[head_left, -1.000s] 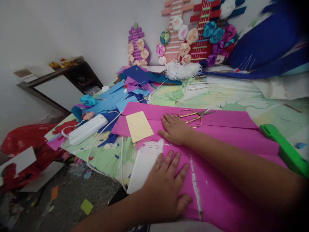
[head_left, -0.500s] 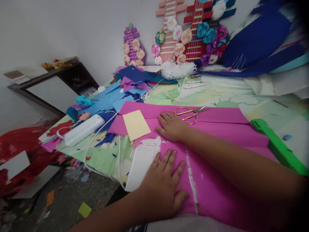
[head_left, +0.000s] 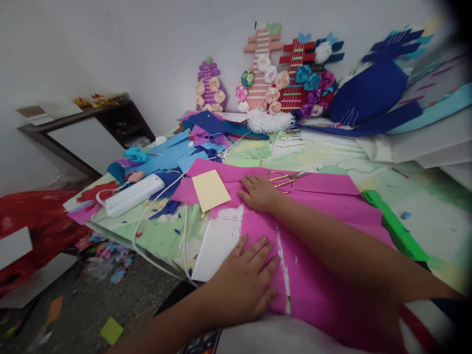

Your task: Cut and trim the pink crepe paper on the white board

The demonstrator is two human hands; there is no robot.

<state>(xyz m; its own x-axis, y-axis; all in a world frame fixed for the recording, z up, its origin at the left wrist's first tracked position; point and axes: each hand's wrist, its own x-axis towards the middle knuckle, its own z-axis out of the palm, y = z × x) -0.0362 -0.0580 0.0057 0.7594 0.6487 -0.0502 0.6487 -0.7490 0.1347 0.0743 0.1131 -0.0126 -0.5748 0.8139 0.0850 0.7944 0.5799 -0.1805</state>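
Both palms press down on a large magenta sheet (head_left: 332,206) that covers the near part of the table. My left hand (head_left: 245,280) lies flat with fingers apart, across the edge between the magenta sheet and a white board (head_left: 219,243). Farther up, my right hand (head_left: 258,191) rests flat on the sheet, its fingers stretched to the left. Gold-handled scissors (head_left: 285,182) lie just beyond its wrist. A cream paper piece (head_left: 211,189) sits left of its fingertips. Near my left hand runs a torn white streak (head_left: 283,270) in the sheet.
A green tool-like bar (head_left: 394,226) lies at the right. A white power strip (head_left: 134,195) with its cable (head_left: 138,231) is at the left edge. Blue paper scraps (head_left: 165,152), white string (head_left: 269,120) and flower-decorated lute shapes (head_left: 261,69) stand behind. Scraps litter the floor.
The camera view has tilted up slightly, showing more of the lute shapes' tops. Both hands stay flat on the magenta sheet, with the left hand's fingers slightly closer together.
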